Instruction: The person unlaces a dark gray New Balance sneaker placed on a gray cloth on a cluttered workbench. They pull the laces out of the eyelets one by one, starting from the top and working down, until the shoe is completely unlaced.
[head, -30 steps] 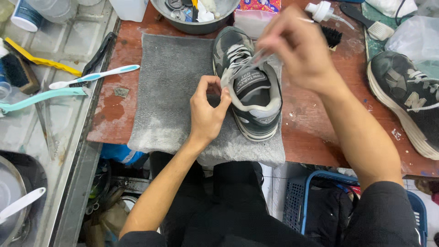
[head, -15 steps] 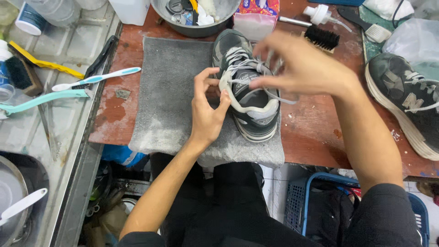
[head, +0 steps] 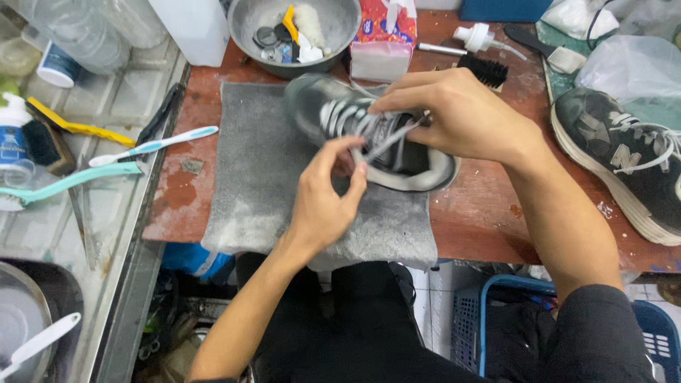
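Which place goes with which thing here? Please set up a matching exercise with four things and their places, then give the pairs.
Things:
1. grey shoe
2. second shoe
3. metal bowl
4. toothbrush

Places:
A. far edge of the table, beside the tissue pack
B. on the grey towel, lace pinched by the left hand and right hand
C. left of the towel, over the table's left edge
D. right end of the table, untouched

Pairs: 1-B, 2-D, 3-A, 4-C
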